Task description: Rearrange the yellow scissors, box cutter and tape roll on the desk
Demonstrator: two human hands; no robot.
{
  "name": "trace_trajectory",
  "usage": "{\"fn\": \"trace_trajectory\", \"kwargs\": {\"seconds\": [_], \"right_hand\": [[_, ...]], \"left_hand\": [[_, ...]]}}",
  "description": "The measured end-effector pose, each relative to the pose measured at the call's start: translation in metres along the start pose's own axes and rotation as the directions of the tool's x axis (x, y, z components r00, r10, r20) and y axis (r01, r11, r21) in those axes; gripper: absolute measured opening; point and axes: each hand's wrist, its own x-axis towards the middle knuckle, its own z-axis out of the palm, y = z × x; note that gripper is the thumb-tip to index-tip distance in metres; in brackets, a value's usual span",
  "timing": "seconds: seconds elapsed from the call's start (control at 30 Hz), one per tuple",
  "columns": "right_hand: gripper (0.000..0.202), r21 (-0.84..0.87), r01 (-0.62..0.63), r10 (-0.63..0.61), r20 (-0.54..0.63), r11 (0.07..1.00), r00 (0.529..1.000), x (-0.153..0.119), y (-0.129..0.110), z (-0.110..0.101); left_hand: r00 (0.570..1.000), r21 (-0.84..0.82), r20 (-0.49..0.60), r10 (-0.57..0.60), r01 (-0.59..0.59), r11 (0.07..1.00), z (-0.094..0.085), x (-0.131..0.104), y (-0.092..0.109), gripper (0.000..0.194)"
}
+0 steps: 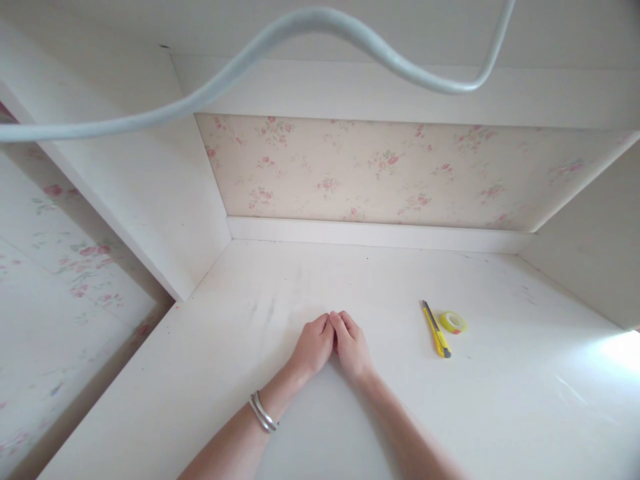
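Knife [436, 329] and tape [453, 323] are lying on the white desk [500, 400], right of the hands and apart from them. The knife is slanting, its narrow dark tip pointing toward the wall; its body is showing yellow and dark grey. The tape, a yellow roll with a small red patch on its near side, is resting flat just beside it; whether they are touching is hard to tell. Any lettering on either is too small to read.

Left hand [314, 345] and right hand [353, 347] are resting together on the desk, both closed with fingers curled, meeting at the thumbs. Most fingertips are hiding, so whether anything is sitting inside cannot be told. Two silver bangles [263, 412] are circling the left wrist, and the bottom edge is cutting off both forearms.

Beyond, floral wallpaper [350, 170] is showing between white boards. A pale cable [320, 20] is curving across the top, running out of view at both ends. Glare [625, 353] is washing out the right edge.
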Motion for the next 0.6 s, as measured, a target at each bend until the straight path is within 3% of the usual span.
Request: {"fn": "trace_trajectory", "kwargs": {"seconds": [0.6], "right_hand": [[0.036, 0.003, 0.01, -0.01, -0.001, 1.0, 1.0, 0.0, 0.001, 0.0004]], "left_hand": [[1.0, -0.002, -0.007, 0.016, -0.016, 1.0, 0.0001, 0.0004, 0.0, 0.043]]}}
